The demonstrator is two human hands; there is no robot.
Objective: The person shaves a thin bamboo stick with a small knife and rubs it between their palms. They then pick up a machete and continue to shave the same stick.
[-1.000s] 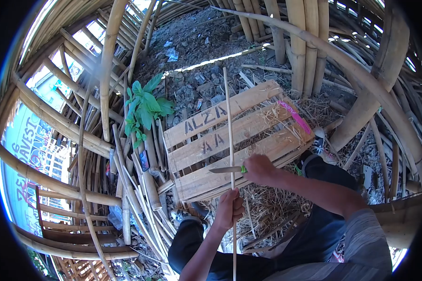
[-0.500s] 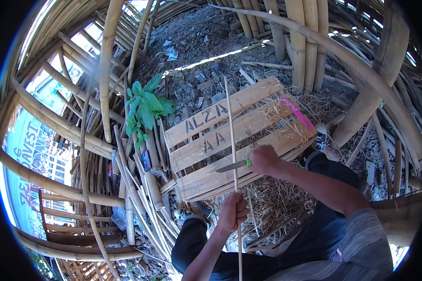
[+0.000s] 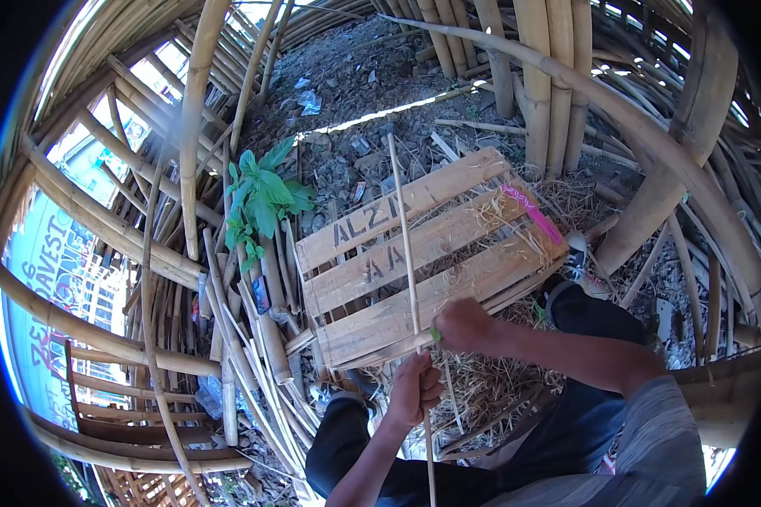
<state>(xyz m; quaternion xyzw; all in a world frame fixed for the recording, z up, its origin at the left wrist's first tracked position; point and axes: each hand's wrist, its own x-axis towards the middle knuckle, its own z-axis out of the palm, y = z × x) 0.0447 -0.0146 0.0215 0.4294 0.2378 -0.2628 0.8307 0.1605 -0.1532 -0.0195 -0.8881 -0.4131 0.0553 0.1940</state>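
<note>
A long thin bamboo strip (image 3: 404, 241) runs upward from my lap across a slatted wooden crate (image 3: 330, 292). My left hand (image 3: 413, 389) is closed around the strip just below the crate's near edge. My right hand (image 3: 466, 326), in a fist, grips a knife (image 3: 435, 335) by its green handle, close above my left hand. The knife's blade is hard to make out against the crate's near edge, where it lies at the strip. Pale shavings and a pink marking are on the crate's right end.
Split bamboo strips (image 3: 249, 359) and a leafy green plant (image 3: 266, 196) stand left of the crate. Shavings (image 3: 503, 372) cover the ground between my legs. Upright bamboo poles (image 3: 558, 93) rise behind, and a thick slanted pole (image 3: 651, 190) leans at the right.
My right hand with the knife has moved down along the strip, toward my left hand. The strip's far end has shifted left. My left hand has stayed nearly in place, still holding the strip.
</note>
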